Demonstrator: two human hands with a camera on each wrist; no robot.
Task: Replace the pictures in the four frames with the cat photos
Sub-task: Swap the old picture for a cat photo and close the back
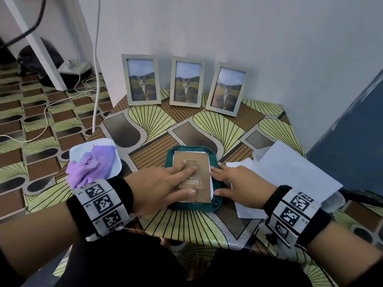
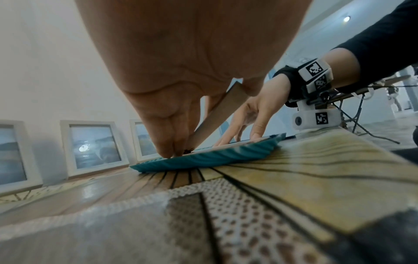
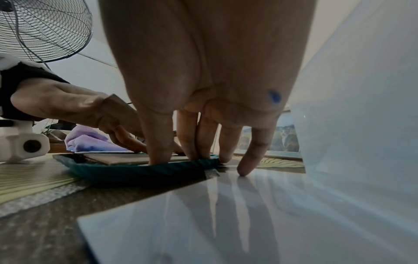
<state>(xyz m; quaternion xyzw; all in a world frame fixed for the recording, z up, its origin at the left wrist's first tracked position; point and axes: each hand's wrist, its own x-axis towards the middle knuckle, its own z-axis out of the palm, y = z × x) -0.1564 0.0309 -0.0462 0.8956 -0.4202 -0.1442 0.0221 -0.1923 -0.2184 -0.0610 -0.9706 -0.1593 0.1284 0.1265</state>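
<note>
Three frames [image 1: 141, 80] [image 1: 187, 81] [image 1: 227, 88] already show cat photos and lean upright against the wall, well beyond both hands. By my reading one frame is left: the fourth frame [image 1: 211, 184] lies face down on a teal cloth [image 1: 171, 162] on the table [image 1: 186, 226], its brown backing board [image 1: 202, 162] uppermost.

The left hand [image 1: 163, 184] lies flat on that board with fingers straight and spread, pressing it down; the left wrist view shows the board's stand flap [image 2: 217, 116] raised beside those fingers. The right hand [image 1: 238, 184] is also flat with fingers apart, its fingertips [image 3: 158, 157] on the frame's right edge and the cloth. Neither hand grips anything. Whether a cat photo already sits under the board cannot be seen; the back probably needs fastening before the frame is stood up with the others.

Left of the left hand sits a white tray [image 1: 76, 151] with a purple cloth [image 1: 91, 166]. Loose white sheets [image 1: 290, 172] lie under and right of the right hand, crowding that side.
</note>
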